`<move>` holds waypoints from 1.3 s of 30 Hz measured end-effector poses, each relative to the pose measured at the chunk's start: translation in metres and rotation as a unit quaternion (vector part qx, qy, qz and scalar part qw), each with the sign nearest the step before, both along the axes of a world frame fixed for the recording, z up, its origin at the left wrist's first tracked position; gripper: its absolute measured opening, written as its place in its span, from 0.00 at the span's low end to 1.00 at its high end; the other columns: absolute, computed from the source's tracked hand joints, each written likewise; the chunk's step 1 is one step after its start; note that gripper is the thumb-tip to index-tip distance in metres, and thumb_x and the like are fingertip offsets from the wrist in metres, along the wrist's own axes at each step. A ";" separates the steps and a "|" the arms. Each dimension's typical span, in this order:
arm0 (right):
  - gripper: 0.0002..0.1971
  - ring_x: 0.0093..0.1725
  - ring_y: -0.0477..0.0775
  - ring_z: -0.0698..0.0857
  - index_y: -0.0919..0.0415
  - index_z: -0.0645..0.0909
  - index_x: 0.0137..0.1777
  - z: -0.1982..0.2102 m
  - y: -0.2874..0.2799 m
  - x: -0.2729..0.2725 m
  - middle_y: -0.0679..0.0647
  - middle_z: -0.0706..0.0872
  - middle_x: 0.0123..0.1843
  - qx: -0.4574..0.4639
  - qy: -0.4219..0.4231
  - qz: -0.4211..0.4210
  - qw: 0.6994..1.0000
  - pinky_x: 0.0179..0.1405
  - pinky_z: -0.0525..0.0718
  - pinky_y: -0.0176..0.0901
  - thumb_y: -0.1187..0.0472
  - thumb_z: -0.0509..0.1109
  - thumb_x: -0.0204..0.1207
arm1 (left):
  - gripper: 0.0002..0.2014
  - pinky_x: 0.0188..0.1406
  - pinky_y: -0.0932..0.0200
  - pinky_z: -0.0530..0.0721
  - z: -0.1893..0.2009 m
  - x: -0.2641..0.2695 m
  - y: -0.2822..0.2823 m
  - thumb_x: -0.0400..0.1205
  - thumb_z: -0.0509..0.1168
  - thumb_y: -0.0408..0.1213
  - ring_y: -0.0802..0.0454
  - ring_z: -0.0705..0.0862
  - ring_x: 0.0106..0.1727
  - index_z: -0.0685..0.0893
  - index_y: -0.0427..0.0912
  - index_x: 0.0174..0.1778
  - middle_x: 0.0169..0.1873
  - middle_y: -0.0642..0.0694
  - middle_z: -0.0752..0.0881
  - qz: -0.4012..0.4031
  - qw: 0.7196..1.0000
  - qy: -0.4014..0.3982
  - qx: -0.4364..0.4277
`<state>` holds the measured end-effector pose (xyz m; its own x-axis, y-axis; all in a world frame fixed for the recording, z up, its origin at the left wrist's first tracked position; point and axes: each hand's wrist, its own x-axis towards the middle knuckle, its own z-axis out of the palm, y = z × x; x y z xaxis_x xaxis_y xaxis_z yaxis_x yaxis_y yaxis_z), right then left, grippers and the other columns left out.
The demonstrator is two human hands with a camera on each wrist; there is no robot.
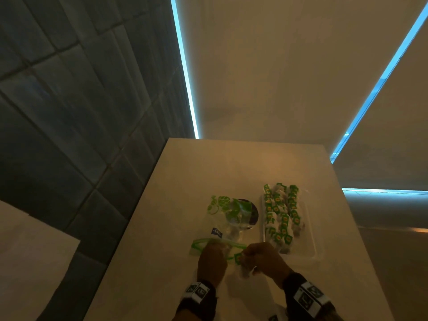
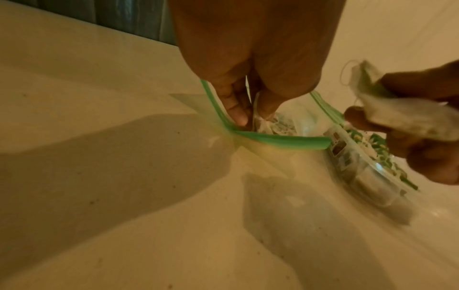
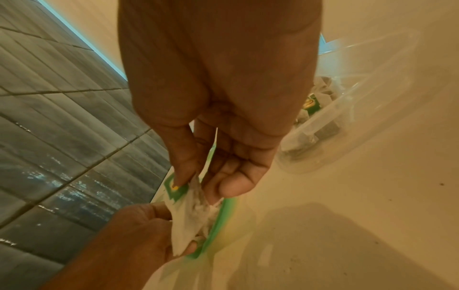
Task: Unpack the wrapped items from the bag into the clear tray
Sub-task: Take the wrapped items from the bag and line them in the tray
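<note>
On the pale table (image 1: 176, 205) the clear tray (image 1: 311, 230), full of wrapped items, sits right of the zip bag (image 1: 222, 224). The left hand (image 1: 212, 260) pinches the bag's green mouth; the right hand (image 1: 266, 258), beside it, pinches one wrapped item (image 3: 191, 213)

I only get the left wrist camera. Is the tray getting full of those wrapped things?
Observer: Yes, head view: rows of green-labelled wrapped items fill most of the clear tray.
Operator: What's on the one being held?
Observer: Right wrist view: the right hand pinches a wrapped item with a green label, yellow spot.
Operator: And the bag's far end?
Observer: Head view: the bag has green print there.
</note>
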<state>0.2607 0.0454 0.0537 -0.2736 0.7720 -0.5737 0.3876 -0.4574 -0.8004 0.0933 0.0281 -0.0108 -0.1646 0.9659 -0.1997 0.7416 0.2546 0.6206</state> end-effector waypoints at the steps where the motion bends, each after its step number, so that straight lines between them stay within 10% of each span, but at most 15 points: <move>1: 0.12 0.27 0.47 0.83 0.61 0.85 0.32 -0.001 0.000 0.000 0.54 0.84 0.28 0.010 -0.002 -0.003 1.000 0.28 0.82 0.38 0.69 0.71 0.77 | 0.12 0.60 0.54 0.80 0.003 0.001 -0.001 0.82 0.61 0.38 0.46 0.84 0.55 0.90 0.40 0.52 0.52 0.44 0.88 0.026 0.999 -0.019 0.016; 8: 0.05 0.35 0.55 0.85 0.70 0.87 0.40 -0.004 -0.002 -0.001 0.59 0.86 0.32 -0.023 0.050 -0.041 0.998 0.34 0.86 0.44 0.67 0.75 0.73 | 0.16 0.42 0.50 0.90 0.019 -0.008 -0.013 0.70 0.76 0.29 0.49 0.88 0.45 0.86 0.53 0.47 0.43 0.52 0.88 0.141 0.964 -0.223 0.025; 14: 0.06 0.40 0.57 0.86 0.71 0.87 0.45 -0.003 -0.005 -0.007 0.62 0.87 0.38 -0.080 0.128 -0.088 0.985 0.42 0.86 0.51 0.67 0.74 0.75 | 0.16 0.43 0.41 0.90 0.054 -0.006 -0.018 0.73 0.75 0.26 0.51 0.87 0.33 0.82 0.37 0.56 0.26 0.53 0.85 0.163 0.883 -0.439 -0.033; 21: 0.04 0.37 0.55 0.79 0.65 0.79 0.42 -0.001 -0.001 0.000 0.60 0.79 0.37 -0.201 0.294 -0.143 0.923 0.40 0.79 0.45 0.65 0.70 0.75 | 0.18 0.54 0.52 0.86 0.066 -0.021 -0.022 0.82 0.58 0.19 0.44 0.87 0.52 0.83 0.36 0.63 0.47 0.40 0.89 0.059 0.804 -0.584 -0.093; 26: 0.05 0.36 0.56 0.82 0.66 0.80 0.38 0.006 -0.002 0.000 0.60 0.82 0.35 -0.207 0.277 -0.125 0.930 0.40 0.81 0.47 0.67 0.69 0.74 | 0.07 0.47 0.56 0.87 0.064 -0.016 -0.016 0.78 0.68 0.24 0.47 0.87 0.45 0.88 0.36 0.50 0.41 0.42 0.90 0.066 0.891 -0.447 -0.045; 31: 0.04 0.42 0.57 0.82 0.65 0.84 0.39 0.012 0.000 0.009 0.61 0.83 0.37 -0.078 0.169 -0.130 0.974 0.40 0.81 0.47 0.71 0.72 0.74 | 0.03 0.49 0.41 0.89 0.062 -0.020 -0.010 0.72 0.77 0.30 0.45 0.87 0.42 0.89 0.39 0.36 0.37 0.41 0.89 0.108 0.901 -0.420 -0.013; 39: 0.06 0.37 0.57 0.82 0.65 0.83 0.36 0.021 -0.004 -0.013 0.58 0.83 0.34 -0.021 0.174 -0.135 0.975 0.36 0.81 0.47 0.71 0.75 0.72 | 0.06 0.45 0.47 0.90 0.062 -0.014 -0.006 0.70 0.77 0.27 0.46 0.89 0.41 0.89 0.42 0.36 0.36 0.42 0.91 0.127 0.927 -0.354 0.016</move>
<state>0.2476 0.0413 0.0749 -0.2470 0.8211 -0.5146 -0.0426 -0.5397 -0.8408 0.0790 0.0218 0.0511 -0.2264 0.9212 -0.3164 0.0654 0.3385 0.9387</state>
